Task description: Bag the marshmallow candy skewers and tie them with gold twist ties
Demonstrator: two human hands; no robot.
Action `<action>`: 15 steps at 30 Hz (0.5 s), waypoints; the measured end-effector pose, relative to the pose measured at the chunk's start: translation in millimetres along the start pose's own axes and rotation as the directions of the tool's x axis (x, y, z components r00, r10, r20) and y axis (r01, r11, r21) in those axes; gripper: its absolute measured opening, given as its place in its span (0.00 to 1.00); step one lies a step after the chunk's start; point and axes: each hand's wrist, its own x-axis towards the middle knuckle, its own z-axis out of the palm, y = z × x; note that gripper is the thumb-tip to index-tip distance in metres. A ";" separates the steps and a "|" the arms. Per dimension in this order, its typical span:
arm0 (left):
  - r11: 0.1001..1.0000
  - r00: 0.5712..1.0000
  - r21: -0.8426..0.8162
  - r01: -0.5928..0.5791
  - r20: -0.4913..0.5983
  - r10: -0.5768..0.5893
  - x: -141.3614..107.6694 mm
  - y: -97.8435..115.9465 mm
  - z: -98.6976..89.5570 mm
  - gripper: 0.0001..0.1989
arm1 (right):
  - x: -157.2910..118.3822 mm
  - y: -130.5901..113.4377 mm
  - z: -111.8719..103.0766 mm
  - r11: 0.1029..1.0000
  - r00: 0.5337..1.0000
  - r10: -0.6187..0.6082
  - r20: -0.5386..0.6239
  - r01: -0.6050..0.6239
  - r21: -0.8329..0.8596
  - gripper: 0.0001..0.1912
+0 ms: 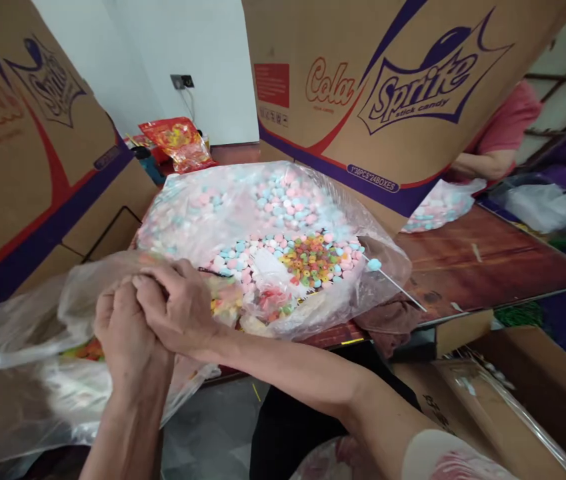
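Note:
My left hand and my right hand are pressed together at the left, both closed on the gathered film of a clear plastic bag. Some orange and green pieces show through this bag. Right of my hands lies a large clear bag of pink, blue and white candies. On its open part sits a pile of small ring-shaped gummies, with torn white wrapping beside it. A white stick with a blue candy rests at the bag's right edge.
Large cardboard boxes stand at the left and behind the candies. A red candy packet lies at the back. Another person's arm shows at the right. An open carton stands below the table.

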 end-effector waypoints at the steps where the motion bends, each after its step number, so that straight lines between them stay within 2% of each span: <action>1: 0.998 0.999 -0.069 0.009 -0.035 -0.011 -6.9 11.2 9.3 0.08 | -2.0 7.4 -9.2 0.998 1.000 0.027 -0.009 -0.026 0.049 0.23; 3: 0.919 0.988 -0.385 0.083 -0.088 -0.126 -17.6 33.7 35.3 0.07 | -3.2 27.3 -25.3 0.971 0.993 0.107 -0.053 -0.093 0.218 0.21; 6: 0.770 0.983 -0.610 0.184 0.096 -0.160 -28.2 60.3 90.7 0.07 | 0.0 70.9 -41.8 0.883 0.950 0.251 -0.187 -0.145 0.447 0.16; 9: 0.632 0.935 -0.689 0.355 0.274 -0.225 -36.1 72.7 153.3 0.06 | 3.0 127.6 -51.4 0.860 0.881 0.378 -0.283 -0.222 0.459 0.16; 11: 0.577 0.871 -0.657 0.486 0.413 -0.264 -39.9 74.4 189.4 0.07 | 2.0 167.6 -55.4 0.882 0.850 0.405 -0.337 -0.267 0.388 0.16; 12: 0.567 0.821 -0.604 0.560 0.497 -0.282 -41.0 73.9 203.6 0.10 | 0.5 186.8 -56.7 0.891 0.847 0.414 -0.333 -0.301 0.341 0.17; 15: 0.603 0.651 -0.392 0.694 0.699 -0.295 -40.5 70.2 225.2 0.21 | -5.6 235.2 -58.5 0.901 0.849 0.434 -0.303 -0.403 0.162 0.19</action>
